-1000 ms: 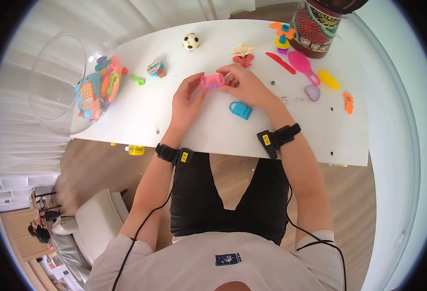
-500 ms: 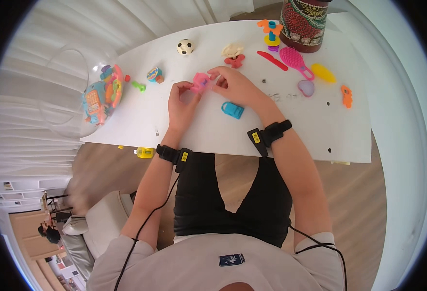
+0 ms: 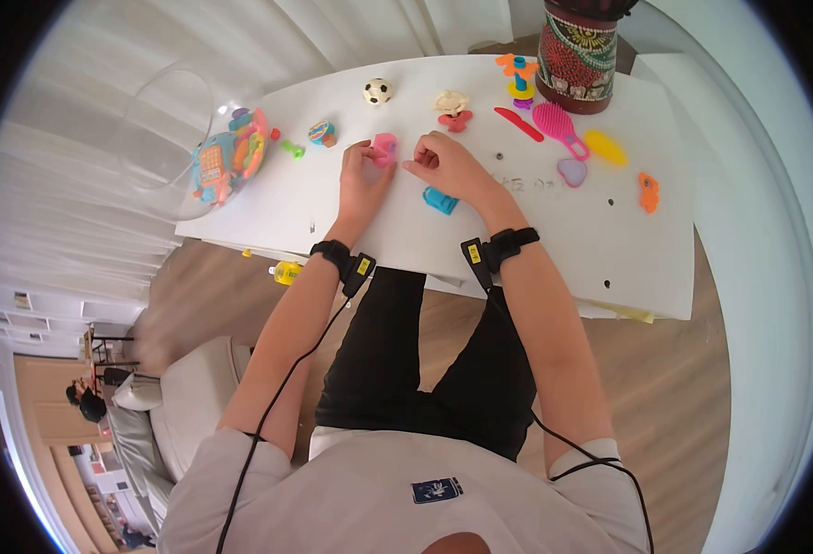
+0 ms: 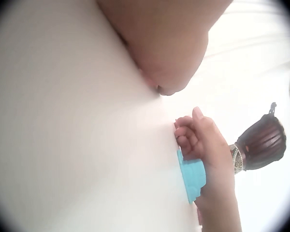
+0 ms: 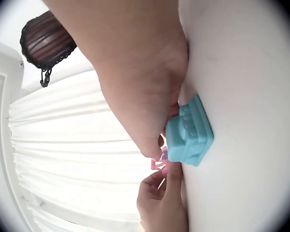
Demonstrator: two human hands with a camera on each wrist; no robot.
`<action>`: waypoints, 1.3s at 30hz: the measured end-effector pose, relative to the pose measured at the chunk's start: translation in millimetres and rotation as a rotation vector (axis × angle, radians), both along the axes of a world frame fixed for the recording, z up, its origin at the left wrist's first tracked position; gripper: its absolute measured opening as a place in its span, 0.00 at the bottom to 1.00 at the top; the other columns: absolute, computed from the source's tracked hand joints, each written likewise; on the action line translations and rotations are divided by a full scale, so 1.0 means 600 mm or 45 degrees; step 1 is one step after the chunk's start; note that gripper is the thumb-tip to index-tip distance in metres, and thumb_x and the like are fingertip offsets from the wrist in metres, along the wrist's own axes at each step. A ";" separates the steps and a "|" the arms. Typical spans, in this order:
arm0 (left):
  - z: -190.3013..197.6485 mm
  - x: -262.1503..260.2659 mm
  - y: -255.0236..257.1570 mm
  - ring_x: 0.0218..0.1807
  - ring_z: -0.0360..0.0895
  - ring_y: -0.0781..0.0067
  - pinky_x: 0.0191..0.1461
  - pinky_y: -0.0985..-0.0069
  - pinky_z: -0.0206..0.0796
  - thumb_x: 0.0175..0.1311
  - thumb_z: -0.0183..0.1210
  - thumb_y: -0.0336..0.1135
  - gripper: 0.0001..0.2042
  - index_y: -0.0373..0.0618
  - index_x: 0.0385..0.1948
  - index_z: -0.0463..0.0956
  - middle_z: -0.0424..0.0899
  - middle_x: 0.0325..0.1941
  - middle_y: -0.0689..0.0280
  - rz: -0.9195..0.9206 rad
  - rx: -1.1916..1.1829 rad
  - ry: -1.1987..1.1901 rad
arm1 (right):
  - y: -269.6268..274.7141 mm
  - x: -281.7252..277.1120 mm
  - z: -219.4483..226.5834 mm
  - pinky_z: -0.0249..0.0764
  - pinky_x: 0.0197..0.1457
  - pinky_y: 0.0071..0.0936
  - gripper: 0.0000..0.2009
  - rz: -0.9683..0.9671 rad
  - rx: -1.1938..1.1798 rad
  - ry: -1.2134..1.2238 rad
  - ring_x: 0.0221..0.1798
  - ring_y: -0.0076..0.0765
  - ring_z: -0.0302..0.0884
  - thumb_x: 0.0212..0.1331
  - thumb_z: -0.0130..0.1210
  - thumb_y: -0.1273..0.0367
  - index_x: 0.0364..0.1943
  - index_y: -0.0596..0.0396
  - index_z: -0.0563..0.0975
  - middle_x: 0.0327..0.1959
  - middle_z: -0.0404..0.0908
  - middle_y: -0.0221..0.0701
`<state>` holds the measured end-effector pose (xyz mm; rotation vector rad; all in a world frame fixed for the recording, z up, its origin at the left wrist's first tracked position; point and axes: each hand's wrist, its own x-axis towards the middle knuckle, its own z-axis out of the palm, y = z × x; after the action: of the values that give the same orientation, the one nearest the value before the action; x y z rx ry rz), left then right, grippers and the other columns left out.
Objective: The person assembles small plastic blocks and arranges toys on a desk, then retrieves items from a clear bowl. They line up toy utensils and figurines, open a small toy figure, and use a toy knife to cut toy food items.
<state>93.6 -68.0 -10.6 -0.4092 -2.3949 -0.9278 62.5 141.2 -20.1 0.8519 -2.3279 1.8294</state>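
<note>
In the head view, the left hand [image 3: 362, 192] pinches a small pink toy [image 3: 384, 148] above the white table. The right hand [image 3: 455, 171] is just to the right of that toy, apart from it, with curled fingers; whether something small lies between their tips is unclear. A blue bag-shaped toy [image 3: 440, 200] lies beneath the right hand. The right wrist view has the blue toy [image 5: 188, 133] beside the right hand [image 5: 135, 72], with the left hand [image 5: 162, 205] beyond. In the left wrist view, the left hand [image 4: 169, 43] mostly hides the pink toy.
A clear bowl holding colourful toys [image 3: 212, 171] stands at the table's left. Along the back are a small football [image 3: 378, 90], a cream-and-red toy [image 3: 453, 111] and a patterned drum [image 3: 576, 65]. A pink brush [image 3: 554, 120] and yellow piece [image 3: 605, 148] lie right.
The right hand has come away from the pink toy and its fingers have curled more. The left hand has kept hold of the toy, which has turned. The head view has shifted.
</note>
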 end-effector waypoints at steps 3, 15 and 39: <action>0.002 0.002 0.003 0.61 0.78 0.50 0.65 0.61 0.71 0.60 0.71 0.26 0.17 0.40 0.47 0.73 0.80 0.55 0.51 0.056 -0.065 0.039 | 0.007 0.014 0.006 0.79 0.47 0.27 0.17 -0.034 0.008 -0.030 0.39 0.31 0.79 0.60 0.73 0.61 0.35 0.58 0.78 0.37 0.79 0.32; 0.006 0.016 0.018 0.59 0.78 0.41 0.61 0.57 0.72 0.65 0.66 0.31 0.20 0.38 0.54 0.67 0.78 0.55 0.47 0.172 -0.033 -0.128 | 0.074 0.121 0.012 0.76 0.62 0.41 0.20 -0.136 0.230 0.231 0.60 0.47 0.76 0.54 0.73 0.65 0.50 0.53 0.82 0.55 0.75 0.37; 0.025 0.024 0.019 0.54 0.79 0.36 0.56 0.52 0.74 0.64 0.61 0.26 0.21 0.37 0.56 0.65 0.76 0.55 0.44 0.217 0.080 -0.284 | 0.072 0.114 0.035 0.71 0.60 0.44 0.17 -0.649 0.262 0.493 0.56 0.48 0.78 0.60 0.68 0.68 0.53 0.53 0.81 0.51 0.83 0.37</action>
<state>108.3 -56.5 4.6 -0.0789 -2.5441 -1.0132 130.6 184.6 0.9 0.5005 -2.2276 1.1296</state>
